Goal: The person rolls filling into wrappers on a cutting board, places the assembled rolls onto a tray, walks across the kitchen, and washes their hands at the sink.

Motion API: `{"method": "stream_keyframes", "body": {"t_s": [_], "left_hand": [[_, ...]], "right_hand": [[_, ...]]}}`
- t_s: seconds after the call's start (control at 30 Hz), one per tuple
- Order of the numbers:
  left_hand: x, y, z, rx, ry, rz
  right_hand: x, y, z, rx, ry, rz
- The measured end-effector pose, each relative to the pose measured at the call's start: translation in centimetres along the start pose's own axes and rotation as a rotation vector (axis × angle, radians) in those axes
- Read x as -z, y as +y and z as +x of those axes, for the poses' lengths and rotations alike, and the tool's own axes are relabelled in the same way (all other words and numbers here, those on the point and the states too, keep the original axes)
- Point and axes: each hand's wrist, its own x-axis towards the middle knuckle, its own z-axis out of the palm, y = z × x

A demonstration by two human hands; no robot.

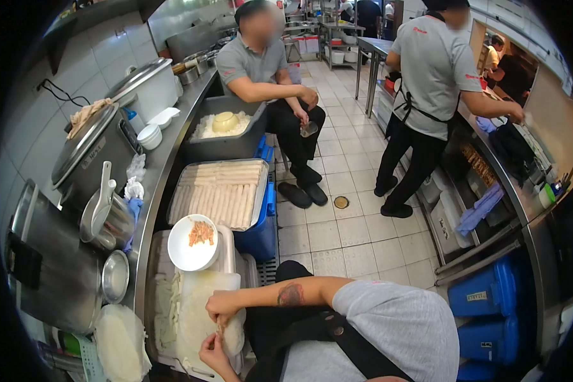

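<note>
My right hand point(223, 307), fingers pressed together, holds a small strip of brown filling point(221, 327) over a pale, thin wrapper sheet point(200, 299). Just below it, my left hand point(215, 354) pinches the lower end of the same filling. The sheets lie in a plastic tray point(151, 305) in front of me, beside folded greenish-white wrappers point(166, 312). A white bowl point(183, 251) with shredded orange-brown filling stands at the tray's far end.
Beyond the bowl is a tray of rolled wrappers point(219, 191), then a grey tub point(194, 151). Pots and a steel bowl point(115, 277) line the left counter point(148, 219). One co-worker point(254, 63) sits behind the tub; another point(426, 70) stands at the right counter.
</note>
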Motion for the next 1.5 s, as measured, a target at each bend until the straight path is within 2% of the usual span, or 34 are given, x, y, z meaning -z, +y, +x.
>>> {"method": "stream_keyframes", "body": {"t_s": [0.07,0.13,0.17,0.2,0.27,0.3,0.33,0.37,0.53,0.63,0.77,0.9,1.13,1.23,1.33,1.4,1.5], "left_hand": [[0.7,-1.2,0.9,-0.061,-0.021,0.048],[0.8,-3.1,-1.4,0.036,-0.067,0.021],[0.4,-4.6,-1.2,0.002,-0.071,0.02],[0.4,-3.9,-0.4,0.046,-0.076,-0.01],[0.6,-2.1,-1.3,0.123,-0.102,-0.068],[0.8,-1.4,-1.7,0.065,-0.085,0.01],[1.4,0.0,-2.2,0.03,-0.087,0.068],[2.1,1.3,-2.7,-0.002,-0.065,0.031],[3.6,1.4,-4.0,-0.021,-0.072,0.059],[3.2,0.7,-3.5,0.065,-0.084,0.054],[3.1,1.0,-3.5,-0.044,-0.019,0.098],[2.9,1.1,-4.0,-0.067,0.041,0.109],[3.0,0.3,-3.9,-0.072,0.045,0.171],[3.0,0.2,-4.0,-0.192,0.101,0.184],[3.1,1.2,-3.8,-0.211,0.081,0.27],[2.2,1.8,-3.3,-0.229,-0.016,0.322],[-1.8,3.0,-1.0,-0.317,-0.055,0.385]], "right_hand": [[-1.2,1.0,0.9,0.086,0.084,-0.011],[-4.7,1.7,0.1,0.066,0.077,-0.022],[-5.5,2.7,0.4,0.046,0.066,-0.001],[-4.7,3.3,0.9,0.132,0.075,-0.014],[-2.6,2.4,-0.3,0.113,-0.063,-0.007],[-1.9,1.9,-0.5,0.134,-0.067,-0.035],[-0.7,0.1,-0.7,0.06,-0.1,-0.134],[-0.7,-1.6,-1.0,0.033,-0.007,-0.193],[-6.8,-5.4,0.4,0.197,0.224,-0.252],[-6.6,-5.2,0.2,0.201,0.247,-0.224],[-2.7,-2.6,-1.4,0.162,0.206,-0.287],[1.6,1.3,-2.9,0.141,0.153,-0.045],[3.0,3.3,-2.9,0.092,0.009,0.07],[3.3,3.2,-2.6,0.041,-0.052,0.103],[4.2,2.6,-3.0,0.022,-0.079,0.157],[4.4,2.2,-3.2,0.03,-0.055,0.219],[3.8,3.0,-3.1,-0.032,-0.034,0.219]]}}
